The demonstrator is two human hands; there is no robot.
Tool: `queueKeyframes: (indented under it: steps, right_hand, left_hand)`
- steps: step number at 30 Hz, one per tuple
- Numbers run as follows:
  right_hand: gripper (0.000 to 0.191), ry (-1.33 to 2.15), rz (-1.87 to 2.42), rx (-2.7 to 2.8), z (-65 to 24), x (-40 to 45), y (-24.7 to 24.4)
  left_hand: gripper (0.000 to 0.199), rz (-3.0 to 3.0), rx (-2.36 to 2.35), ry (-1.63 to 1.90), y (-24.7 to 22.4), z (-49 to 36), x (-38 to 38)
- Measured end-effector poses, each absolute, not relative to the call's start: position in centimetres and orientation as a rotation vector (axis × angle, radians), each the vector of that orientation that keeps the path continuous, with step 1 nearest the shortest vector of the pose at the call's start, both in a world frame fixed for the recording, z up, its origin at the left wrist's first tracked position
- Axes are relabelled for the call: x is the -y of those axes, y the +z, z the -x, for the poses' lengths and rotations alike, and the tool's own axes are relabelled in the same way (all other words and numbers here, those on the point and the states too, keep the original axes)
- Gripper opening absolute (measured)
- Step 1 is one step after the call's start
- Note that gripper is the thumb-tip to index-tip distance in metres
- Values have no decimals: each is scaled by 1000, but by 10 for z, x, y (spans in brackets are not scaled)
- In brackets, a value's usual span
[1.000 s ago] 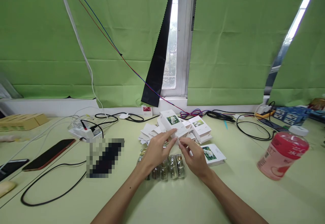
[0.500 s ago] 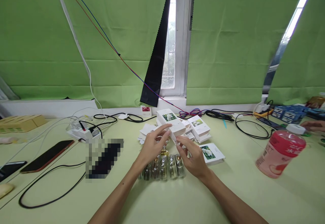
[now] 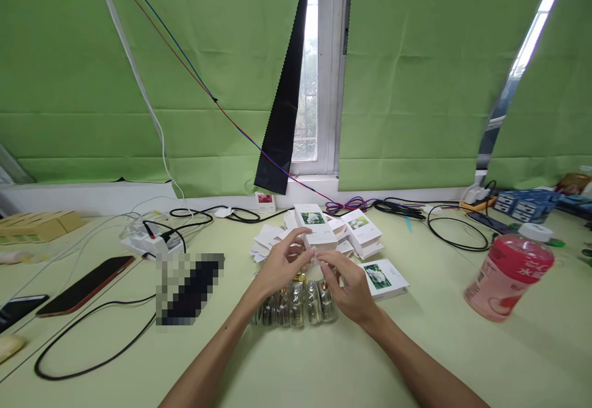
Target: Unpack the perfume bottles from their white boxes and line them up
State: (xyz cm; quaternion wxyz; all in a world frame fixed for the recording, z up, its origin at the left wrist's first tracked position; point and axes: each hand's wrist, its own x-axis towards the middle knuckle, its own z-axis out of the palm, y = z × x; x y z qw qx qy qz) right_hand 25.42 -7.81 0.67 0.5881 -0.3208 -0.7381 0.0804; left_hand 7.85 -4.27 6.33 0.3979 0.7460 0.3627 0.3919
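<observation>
A white box [image 3: 317, 220] with a picture of white flowers is tilted up between my hands, its lower end toward me. My left hand [image 3: 283, 263] grips the box's left side, index finger along it and thumb at the lower end. My right hand [image 3: 349, 281] pinches at that same end; the flap there is largely hidden by my fingers. Just below my hands lies a row of several small clear-wrapped bottles [image 3: 298, 306]. Another flower-printed white box [image 3: 383, 278] rests flat beside my right hand.
Behind the held box are more white boxes [image 3: 363, 230] and folded white card [image 3: 268, 241]. A pink bottle [image 3: 509, 272] stands at right. Phones [image 3: 86, 286], a power strip [image 3: 155, 241] and a looping black cable [image 3: 46, 349] occupy the left. Yellow boxes [image 3: 41, 226] sit far left.
The held box has shifted slightly right and straightened. Its flap, which stuck out between my fingers, now shows less. The other person's hand at the far right has left the view.
</observation>
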Motion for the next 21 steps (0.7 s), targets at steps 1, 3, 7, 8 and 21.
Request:
queueKeyframes:
  steps: [1, 3, 7, 8, 21]
  right_hand:
    - [20, 186, 750, 1721, -254, 78, 7]
    - [20, 186, 761, 1712, -254, 78, 9]
    - [19, 192, 800, 1669, -256, 78, 10]
    - [19, 191, 818, 1659, -257, 77, 10]
    - [14, 132, 959, 1591, -265, 68, 8]
  left_hand:
    - [45, -1891, -928, 987, 63, -78, 43]
    - [46, -1896, -951, 976, 64, -78, 44]
    - [47, -1902, -961, 982, 62, -77, 43]
    - [46, -1904, -961, 985, 62, -77, 42]
    - [48, -1906, -1007, 984, 58, -75, 40]
